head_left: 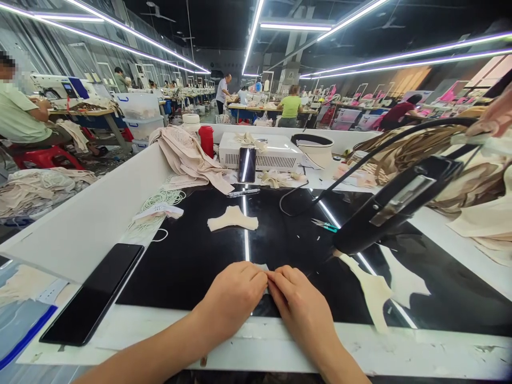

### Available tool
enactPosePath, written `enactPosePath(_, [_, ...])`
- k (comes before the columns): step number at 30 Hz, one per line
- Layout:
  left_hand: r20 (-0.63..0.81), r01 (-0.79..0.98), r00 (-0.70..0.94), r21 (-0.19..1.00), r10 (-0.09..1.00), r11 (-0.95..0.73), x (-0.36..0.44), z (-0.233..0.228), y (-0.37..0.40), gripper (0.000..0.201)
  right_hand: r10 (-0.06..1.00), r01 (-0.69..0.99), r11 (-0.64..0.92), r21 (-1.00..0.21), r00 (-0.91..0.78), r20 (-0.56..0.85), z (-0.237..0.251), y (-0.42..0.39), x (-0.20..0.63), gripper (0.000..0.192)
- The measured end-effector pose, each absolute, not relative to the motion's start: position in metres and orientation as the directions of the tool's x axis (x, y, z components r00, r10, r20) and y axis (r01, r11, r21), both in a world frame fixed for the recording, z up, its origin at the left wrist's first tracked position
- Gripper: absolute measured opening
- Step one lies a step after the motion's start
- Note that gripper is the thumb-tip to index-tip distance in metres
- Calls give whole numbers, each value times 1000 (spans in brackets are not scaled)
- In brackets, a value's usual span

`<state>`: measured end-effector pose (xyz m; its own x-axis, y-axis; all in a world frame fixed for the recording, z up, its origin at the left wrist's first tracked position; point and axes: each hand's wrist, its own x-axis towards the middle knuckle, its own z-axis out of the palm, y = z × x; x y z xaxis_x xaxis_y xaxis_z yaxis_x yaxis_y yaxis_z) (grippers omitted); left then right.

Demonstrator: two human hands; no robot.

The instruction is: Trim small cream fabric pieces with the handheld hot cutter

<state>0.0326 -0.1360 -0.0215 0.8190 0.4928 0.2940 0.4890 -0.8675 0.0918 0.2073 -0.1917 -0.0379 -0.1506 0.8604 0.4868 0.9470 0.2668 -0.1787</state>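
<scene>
left hand (234, 296), right hand (298, 304): fingertips pinched together on small fabric piece (262, 266) | black mat (192, 256) | no legible writing

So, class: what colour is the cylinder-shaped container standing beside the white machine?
Red container, clearest in the head view.

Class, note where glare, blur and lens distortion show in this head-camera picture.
Head view: ceiling strip lights reflect as a bright streak on the glossy black mat above the hands; the dark tool looms large at right; the edges bow; a face at far left is blurred out.
</scene>
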Motion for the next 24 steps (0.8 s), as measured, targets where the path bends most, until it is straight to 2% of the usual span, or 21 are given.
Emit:
enactPosePath(4, [299, 486, 816, 105, 494, -868, 34, -29, -136, 15, 864, 948, 264, -177, -150, 481, -39, -192, 206, 40])
enactPosePath(9, [324, 490, 813, 67, 484, -869, 35, -37, -135, 13, 835, 940, 298, -166, -173, 522, -46, -190, 209, 42])
enactPosePath(18, [428, 497, 797, -64, 426, -866, 38, -49, -130, 17, 828, 932, 342, -119, -239, 507, -61, -184, 218, 27])
enactPosePath(21, [479, 496, 786, -111, 391, -861, 40, -51, -129, 14, 797, 914, 392, -103, -282, 534, -58, -183, 223, 25])
enactPosePath(24, [517, 495, 771, -117, 373, -861, 41, -51, -128, 12, 722, 905, 419, -68, -287, 630, -46, -185, 235, 23])
